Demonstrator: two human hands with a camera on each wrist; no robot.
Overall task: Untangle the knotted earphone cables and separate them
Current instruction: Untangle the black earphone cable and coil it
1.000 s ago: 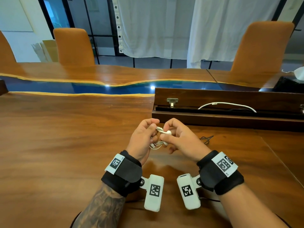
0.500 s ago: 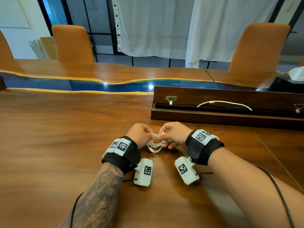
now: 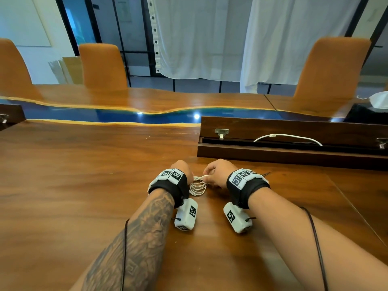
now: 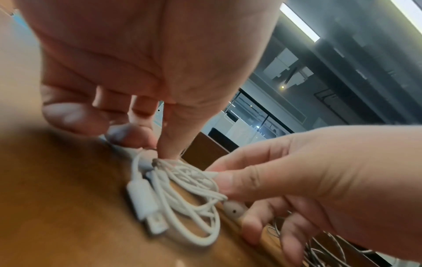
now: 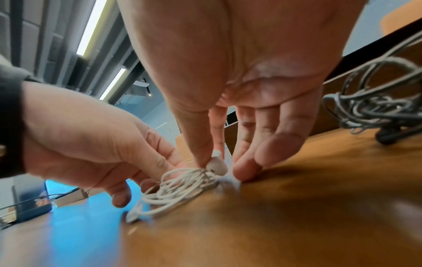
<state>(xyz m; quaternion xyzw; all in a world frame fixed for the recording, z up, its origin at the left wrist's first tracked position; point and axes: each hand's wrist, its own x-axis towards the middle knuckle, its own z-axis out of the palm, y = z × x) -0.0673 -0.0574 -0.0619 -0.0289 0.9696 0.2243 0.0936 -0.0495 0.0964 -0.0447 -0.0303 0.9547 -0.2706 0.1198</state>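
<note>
1. White earphone cable bundle (image 3: pixel 197 185) lies on the wooden table (image 3: pixel 84 185), between both hands.
2. Left hand (image 3: pixel 182 169) at the bundle's 9 o'clock: thumb and fingertips (image 4: pixel 128 133) pinch its upper loops.
3. Right hand (image 3: pixel 217 172) at 3 o'clock: thumb and forefinger pinch an earbud (image 5: pixel 217 167) against the coil; other fingers extended, tips on the table.
4. Plug connector (image 4: pixel 146 207) at the bundle's 7 o'clock in the left wrist view.
5. Dark tangled cable (image 5: pixel 376 101) well apart, at 2 o'clock of the right hand.
6. Wooden box (image 3: pixel 294 141) at 1 o'clock, open.

Each wrist wears a black strap: the left wrist band (image 3: pixel 170 185) and the right wrist band (image 3: pixel 246 186) carry white tiles printed with black square-code markers. A white camera block (image 3: pixel 186 216) with a similar marker hangs beneath each band. A dark tattoo (image 3: pixel 144 232) covers the left forearm. Thin black cables (image 3: pixel 316 238) run along both forearms.
</note>
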